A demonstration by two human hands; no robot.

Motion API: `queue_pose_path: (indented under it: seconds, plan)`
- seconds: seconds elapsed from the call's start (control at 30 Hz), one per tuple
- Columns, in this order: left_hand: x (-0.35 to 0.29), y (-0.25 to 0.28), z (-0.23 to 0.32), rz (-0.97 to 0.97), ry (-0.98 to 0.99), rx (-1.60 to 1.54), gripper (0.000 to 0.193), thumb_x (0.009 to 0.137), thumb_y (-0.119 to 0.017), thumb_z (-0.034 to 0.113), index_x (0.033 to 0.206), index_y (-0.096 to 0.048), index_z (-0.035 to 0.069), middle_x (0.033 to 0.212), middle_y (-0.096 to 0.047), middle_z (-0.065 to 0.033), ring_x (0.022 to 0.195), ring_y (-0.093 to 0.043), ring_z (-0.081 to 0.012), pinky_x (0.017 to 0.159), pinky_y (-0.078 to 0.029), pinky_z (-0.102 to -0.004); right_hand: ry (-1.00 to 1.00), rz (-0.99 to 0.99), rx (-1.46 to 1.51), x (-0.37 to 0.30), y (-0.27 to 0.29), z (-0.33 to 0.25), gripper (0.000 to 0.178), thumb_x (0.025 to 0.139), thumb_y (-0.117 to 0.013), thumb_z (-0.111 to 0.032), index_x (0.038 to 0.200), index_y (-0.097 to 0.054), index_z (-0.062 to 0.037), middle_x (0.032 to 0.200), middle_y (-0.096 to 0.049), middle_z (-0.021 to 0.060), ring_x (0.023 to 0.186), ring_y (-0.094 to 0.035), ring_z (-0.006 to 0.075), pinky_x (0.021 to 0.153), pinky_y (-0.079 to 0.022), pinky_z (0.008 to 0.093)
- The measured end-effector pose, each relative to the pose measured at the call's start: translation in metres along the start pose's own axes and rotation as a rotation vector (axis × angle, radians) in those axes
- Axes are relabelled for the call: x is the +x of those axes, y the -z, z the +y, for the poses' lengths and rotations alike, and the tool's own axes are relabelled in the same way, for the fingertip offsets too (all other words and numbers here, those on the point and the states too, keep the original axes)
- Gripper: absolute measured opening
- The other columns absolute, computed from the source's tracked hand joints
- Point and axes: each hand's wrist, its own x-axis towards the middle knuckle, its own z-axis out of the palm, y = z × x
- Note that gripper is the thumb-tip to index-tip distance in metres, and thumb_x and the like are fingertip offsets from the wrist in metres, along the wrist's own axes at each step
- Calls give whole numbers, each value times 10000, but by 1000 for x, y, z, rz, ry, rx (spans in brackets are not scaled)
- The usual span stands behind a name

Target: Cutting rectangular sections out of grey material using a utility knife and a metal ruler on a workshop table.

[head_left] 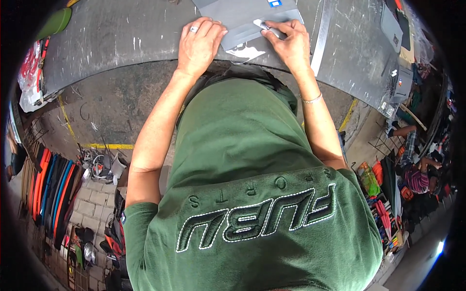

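A grey flat sheet [228, 19] with a small blue-and-white label lies on the dark worktable [121, 36] at the top. My left hand [200, 46], with a ring on one finger, rests palm down at the sheet's left edge, its fingers lying close together. Over the sheet's right part, my right hand [292, 46] pinches a small white-and-grey piece [259, 23] between thumb and fingers; its exact kind is unclear. Just below the sheet, near the table's front edge, is a shiny whitish, see-through scrap [246, 52].
A long metal straightedge [320, 41] lies right of my right hand. Farther right sits a grey pouch-like panel [391, 29]. Plastic-wrapped red material [31, 72] hangs at the table's left end. Rolled coloured fabrics [48, 189] stand lower left; another person [420, 177] is at the right.
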Motion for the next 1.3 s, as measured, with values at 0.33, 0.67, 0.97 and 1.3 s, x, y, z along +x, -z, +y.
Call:
queue_pose_path:
  seconds: [0.33,0.67,0.97,1.3]
  plan:
    - [0,0,0,38,-2,8,100,912,-731,216,976,-708,142,1034,-682,24,1121,-629,-202,972,-476,-399,-46,55,-20,0,1,4,316,816,-828,-402,1097,-821,-257,952,-636,40,1016,-601,254,968,-439,415]
    - [0,1,4,7,12,26,149,900,-756,210,1018,-712,129,1100,-707,14,1146,-633,-208,977,-478,-383,-104,127,-29,7,9,22,327,800,-835,-397,1084,-825,-236,952,-641,61,1033,-602,265,970,-439,429]
    - [1,1,3,28,0,5,126,909,-737,226,994,-700,139,1057,-680,30,1131,-622,-197,973,-470,-395,22,287,-249,20,23,43,299,801,-858,-356,1064,-831,-216,865,-665,56,871,-651,233,823,-532,373]
    - [2,2,4,-7,16,31,138,923,-728,242,1001,-706,131,1090,-692,28,1143,-618,-198,983,-463,-392,-26,282,-196,26,28,56,297,803,-859,-350,1072,-830,-228,904,-672,66,934,-638,237,872,-522,367]
